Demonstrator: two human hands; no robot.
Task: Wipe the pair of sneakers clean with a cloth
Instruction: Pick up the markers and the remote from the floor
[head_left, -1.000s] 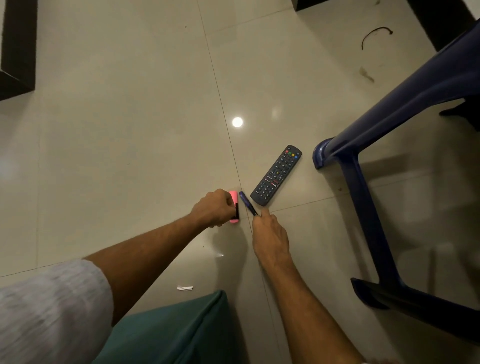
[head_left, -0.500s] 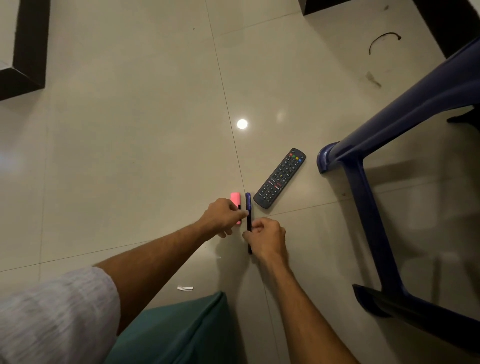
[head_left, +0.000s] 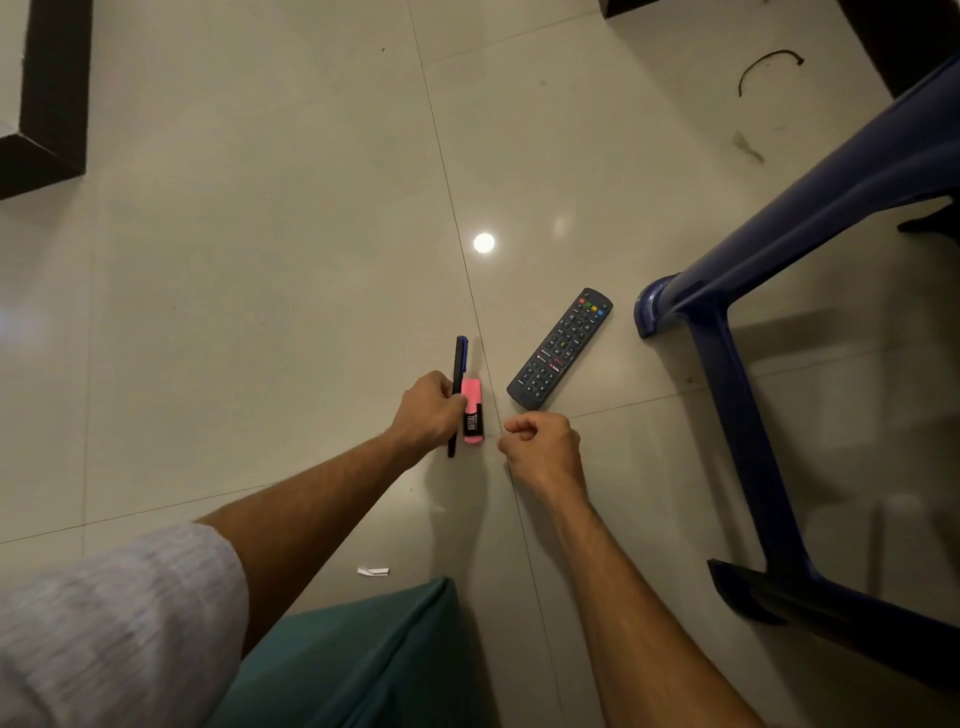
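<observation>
Pen (head_left: 460, 358) has changed hands: half a second ago my right hand (head_left: 545, 449) had it, held up against the highlighter (head_left: 472, 410); now my left hand (head_left: 428, 413) grips both, fingers wrapped round them, pen lying along the highlighter's left side and touching it, its capped end sticking out past my knuckles; right hand has let go and sits just right of the pair, fingers curled into a fist, nothing in it that I can see; both hands are low over the floor (head_left: 260, 312); remote (head_left: 561, 348) lies on the tiles just beyond my right hand, apart from it, same spot as a second ago; chair (head_left: 727, 374) stands further right, paper scrap (head_left: 373, 571) nearer me, teal fabric (head_left: 363, 654) at the bottom edge; sneakers and cloth are nowhere in view, so I can't say where they are; my read: this is clutter pickup, not wiping, and the task proper hasn't started; bundling both items into the left frees the right, probably for the remote, the closest loose thing; watch item: two slim things in one fist, the pen could slide out when I lift or stand, so I'd keep the squeeze firm.
</observation>
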